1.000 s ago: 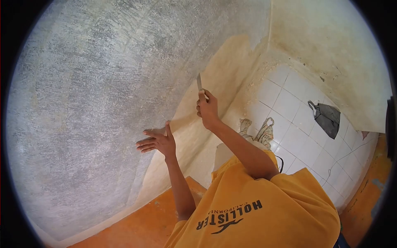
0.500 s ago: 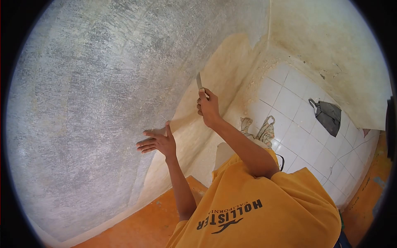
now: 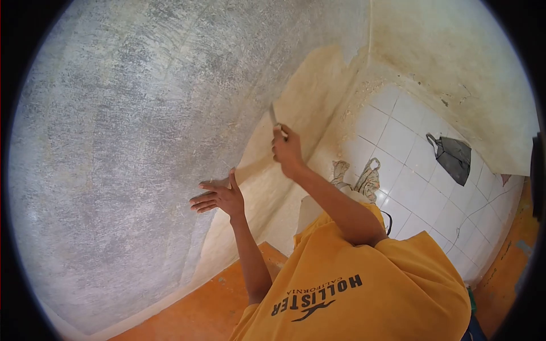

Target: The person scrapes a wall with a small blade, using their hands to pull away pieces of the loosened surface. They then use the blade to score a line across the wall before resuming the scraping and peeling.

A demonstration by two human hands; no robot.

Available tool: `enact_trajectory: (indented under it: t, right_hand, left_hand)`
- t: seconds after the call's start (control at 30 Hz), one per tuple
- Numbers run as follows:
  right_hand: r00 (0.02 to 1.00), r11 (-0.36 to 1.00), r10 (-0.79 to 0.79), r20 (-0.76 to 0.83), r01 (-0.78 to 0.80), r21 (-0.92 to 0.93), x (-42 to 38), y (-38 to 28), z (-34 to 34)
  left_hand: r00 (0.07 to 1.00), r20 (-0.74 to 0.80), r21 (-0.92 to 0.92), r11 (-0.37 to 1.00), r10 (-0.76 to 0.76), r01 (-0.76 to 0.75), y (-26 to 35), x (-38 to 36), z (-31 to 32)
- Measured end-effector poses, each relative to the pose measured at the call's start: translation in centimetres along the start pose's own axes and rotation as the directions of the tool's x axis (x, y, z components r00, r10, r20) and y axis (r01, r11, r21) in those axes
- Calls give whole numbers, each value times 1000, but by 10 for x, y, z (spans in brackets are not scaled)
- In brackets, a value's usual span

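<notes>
My right hand [image 3: 289,150] is closed round a scraper [image 3: 273,115]. Its narrow metal blade points up, its tip at the border between the grey mottled wall coating [image 3: 148,113] and a smooth cream patch [image 3: 311,79]. The handle is mostly hidden in my fingers. Lower and to the left, my left hand [image 3: 224,199] is spread open with its palm toward the grey wall. Its fingers lie on or very near the surface and hold nothing.
White floor tiles [image 3: 398,170] lie right of the wall, with a dark grey bag [image 3: 455,160] on them. A crumpled patterned cloth [image 3: 368,181] is near my body. Plaster crumbs [image 3: 348,122] line the wall's foot. The orange floor [image 3: 193,304] shows below.
My right hand and the scraper have dipped slightly along the coating's border, and the blade tilts a little more. My left hand stays nearly where it was, still spread.
</notes>
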State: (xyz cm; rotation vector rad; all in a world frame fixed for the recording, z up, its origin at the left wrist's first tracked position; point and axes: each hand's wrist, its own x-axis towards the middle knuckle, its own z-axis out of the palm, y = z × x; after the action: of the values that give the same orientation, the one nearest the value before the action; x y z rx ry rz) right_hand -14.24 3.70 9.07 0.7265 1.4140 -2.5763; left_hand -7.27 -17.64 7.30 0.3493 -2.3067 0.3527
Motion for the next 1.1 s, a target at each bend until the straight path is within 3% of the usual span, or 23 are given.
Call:
enact_trajectory:
  t: [0.07, 0.17, 0.27, 0.3, 0.4, 0.6, 0.67, 0.73, 0.8, 0.9, 0.97, 1.03, 1.1]
  right_hand:
    - [992, 992, 90, 85, -97, 75, -8, -36, -13]
    - [997, 999, 44, 69, -43, -12, -24, -23, 0]
    - [1000, 999, 27, -5, -27, 16, -9, -31, -4]
    - [990, 989, 101, 96, -110, 95, -8, -40, -13]
    - [997, 996, 68, 27, -69, 49, -23, -34, -1]
    - [985, 984, 121, 120, -134, 113, -34, -40, -3]
    - [997, 999, -49, 60, 50, -15, -31, -16, 3]
    - [997, 997, -68, 44, 69, -42, -35, -28, 10]
    - [994, 996, 89, 58, -91, 23, -39, -44, 8]
    - [996, 996, 32, 84, -39, 84, -38, -37, 8]
    - [995, 995, -85, 56, 88, -48, -44, -18, 15]
    - [992, 990, -128, 4, 128, -66, -33, -6, 17]
    - [994, 996, -85, -74, 87, 20, 2, -10, 12]
  left_hand:
    - [1000, 0, 12, 1000, -6, 6, 1, -2, 0]
    - [1000, 5, 12, 1000, -7, 6, 3, -2, -1]
    - [1000, -5, 22, 1000, 4, -3, 1, 0, -1]
    - [1000, -12, 27, 1000, 9, -9, 1, 0, -1]
    - [1000, -11, 16, 1000, -3, 3, 3, -3, -3]
    - [1000, 8, -3, 1000, -10, 10, 4, 0, -3]
    - [1000, 11, 2, 1000, -7, 7, 3, -2, -5]
    - [1000, 4, 18, 1000, 6, -7, 3, 0, -5]
    - [1000, -2, 21, 1000, -3, 3, 4, 1, -5]
    - [1000, 7, 11, 1000, -8, 7, 3, -2, -4]
    - [1000, -3, 5, 1000, -3, 3, 5, 0, -4]
    - [1000, -14, 14, 1000, 13, -13, 2, -1, -5]
    - [1000, 21, 14, 1000, 7, -7, 1, 0, -5]
